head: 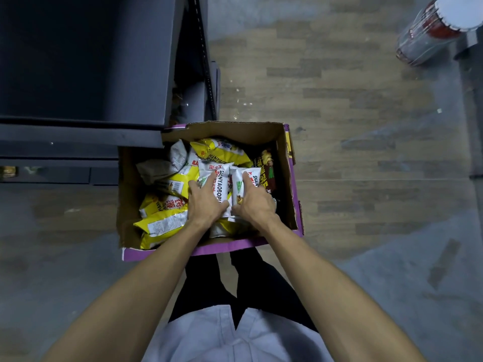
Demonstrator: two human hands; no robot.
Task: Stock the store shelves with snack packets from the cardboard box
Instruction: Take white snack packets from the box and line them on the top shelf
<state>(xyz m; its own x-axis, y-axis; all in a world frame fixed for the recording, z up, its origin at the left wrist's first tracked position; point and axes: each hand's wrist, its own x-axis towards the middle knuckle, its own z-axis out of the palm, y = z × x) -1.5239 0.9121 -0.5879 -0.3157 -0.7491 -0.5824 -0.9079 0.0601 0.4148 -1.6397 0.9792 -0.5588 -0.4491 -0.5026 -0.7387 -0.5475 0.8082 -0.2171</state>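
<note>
Pick-up | In the cardboard box (281, 163), our left hand (206, 203) and right hand (254, 203) each curl round a white packet (218, 176) atop yellow packets (162, 224) | We'd best grip lightly, lift straight up.

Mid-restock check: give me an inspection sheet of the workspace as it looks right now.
Surface: wood-pattern floor, worn grey in patches; the open cardboard box stands on it.
Job's things: the box holds yellow packets, a left white packet and a right white packet on top, and a dark packet by its right wall. The dark shelf stands at the box's far left corner.
Clutter: small pale scraps on the floor beyond the box.
Grippers: left hand grips the left white packet; right hand grips the right white packet.
Cables: nothing seen.
Surroundings: plastic-wrapped bundle at far right.
</note>
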